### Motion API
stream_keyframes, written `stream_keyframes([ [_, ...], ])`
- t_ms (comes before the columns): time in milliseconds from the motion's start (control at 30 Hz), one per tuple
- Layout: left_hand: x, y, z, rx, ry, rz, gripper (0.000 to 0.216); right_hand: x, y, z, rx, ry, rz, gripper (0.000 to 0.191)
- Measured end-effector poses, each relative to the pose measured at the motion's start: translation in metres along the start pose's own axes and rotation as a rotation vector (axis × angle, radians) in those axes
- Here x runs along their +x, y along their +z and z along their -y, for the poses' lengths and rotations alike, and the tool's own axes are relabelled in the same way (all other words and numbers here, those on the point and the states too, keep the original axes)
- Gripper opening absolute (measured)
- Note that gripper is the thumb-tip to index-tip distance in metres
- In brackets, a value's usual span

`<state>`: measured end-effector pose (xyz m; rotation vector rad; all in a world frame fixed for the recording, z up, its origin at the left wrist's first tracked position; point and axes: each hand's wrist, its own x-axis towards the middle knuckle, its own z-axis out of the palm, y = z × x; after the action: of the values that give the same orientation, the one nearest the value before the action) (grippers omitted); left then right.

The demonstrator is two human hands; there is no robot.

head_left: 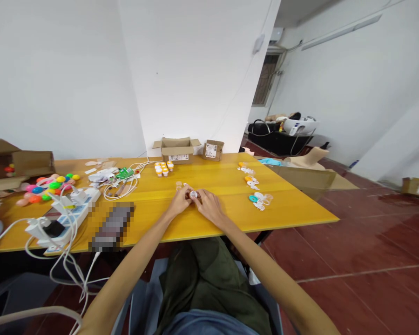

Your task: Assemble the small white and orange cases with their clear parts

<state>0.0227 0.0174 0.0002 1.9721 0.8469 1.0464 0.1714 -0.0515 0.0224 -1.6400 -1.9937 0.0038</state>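
Near the table's front edge, my left hand (180, 201) and my right hand (208, 204) meet around a small white round part (193, 194). Fingers of both hands close on it from either side; its exact kind is too small to make out. Just beyond my left fingers stands a clear plastic cup (179, 185), with a small white piece (185, 185) beside it. Farther back is a cluster of several small jars with white and orange tops (164, 168). To the right lie groups of loose parts: a teal ring (253, 198), white pieces (259, 204) and orange rings (247, 179).
An open cardboard box (177, 151) and a smaller box (213, 150) stand against the wall. On the left are a phone (113, 225), a power strip (75, 218) with tangled white cables, colourful balls (50, 186) and another carton (33, 163). The table's right edge drops to a red floor (370, 251).
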Motion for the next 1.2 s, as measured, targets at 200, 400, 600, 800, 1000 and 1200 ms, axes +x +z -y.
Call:
stream_keyframes([
  [200, -0.001, 0.0, -0.006, -0.004, -0.012, 0.0, 0.024, 0.001, 0.007, -0.006, 0.029, -0.018, -0.036, 0.022],
  [400, -0.001, 0.0, -0.005, -0.006, 0.004, -0.019, 0.023, 0.004, 0.018, -0.016, 0.084, -0.035, -0.09, 0.024],
  [600, -0.001, 0.0, -0.004, 0.011, 0.016, -0.022, 0.023, 0.004, 0.02, -0.018, 0.089, -0.025, -0.09, 0.027],
  [800, -0.001, 0.0, -0.005, 0.035, 0.005, -0.026, 0.022, 0.005, 0.018, -0.017, 0.135, 0.015, -0.072, 0.026],
  [1000, 0.0, 0.0, -0.008, 0.004, 0.014, -0.021, 0.018, 0.008, 0.018, -0.019, 0.294, -0.026, -0.074, 0.026],
  [1200, 0.0, 0.001, -0.006, -0.003, -0.013, -0.016, 0.02, 0.01, 0.017, -0.02, 0.436, -0.032, -0.065, 0.021],
])
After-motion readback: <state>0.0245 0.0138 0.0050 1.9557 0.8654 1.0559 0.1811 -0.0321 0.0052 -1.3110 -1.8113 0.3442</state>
